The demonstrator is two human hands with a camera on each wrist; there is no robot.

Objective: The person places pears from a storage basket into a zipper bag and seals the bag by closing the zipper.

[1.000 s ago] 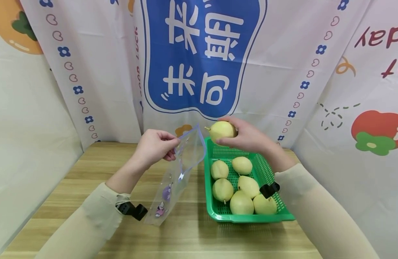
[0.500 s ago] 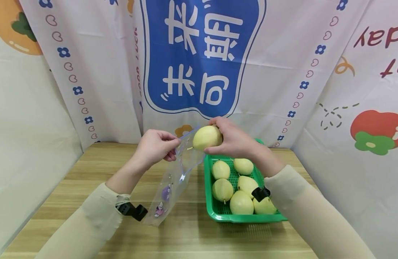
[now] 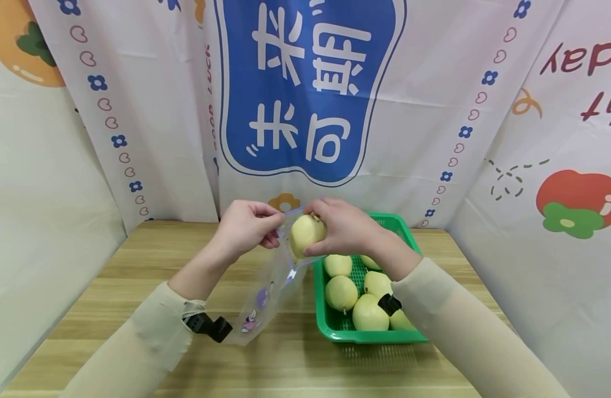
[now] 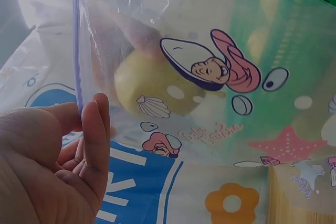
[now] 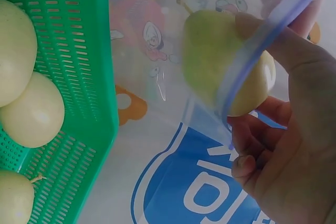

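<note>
Printed white cloth (image 3: 176, 127) lines the back and both sides of a wood-grain desk (image 3: 131, 271), where a green basket (image 3: 365, 336) stands on the right half, its back end near the desk's far edge. Other pears (image 3: 370, 312) lie inside it. Beside the basket's left rim, a clear zip bag (image 3: 273, 301) slants toward the desk's near-left corner. A person's right hand (image 3: 345, 224) has its grip curled round the held pear (image 3: 305, 235), which sits partly inside the bag's mouth, while the left hand (image 3: 248, 226) pinches the purple-blue rim (image 5: 249, 56) above a small slider (image 3: 291, 273). The pear's stem (image 5: 185, 5) points into the bag. With the left grip pinching just one part of the rim, the mouth could fold and snag on fruit or knuckles; the stem might catch the film; letting go too soon could drop the pear against the basket's left rim or onto the desk, and its weight could tug the bag from the pinch. Most room for moving appears toward the desk's left edge and near side; cloth limits the far edge, and the right sleeve (image 3: 464, 326) reaches across the desk's right side.
</note>
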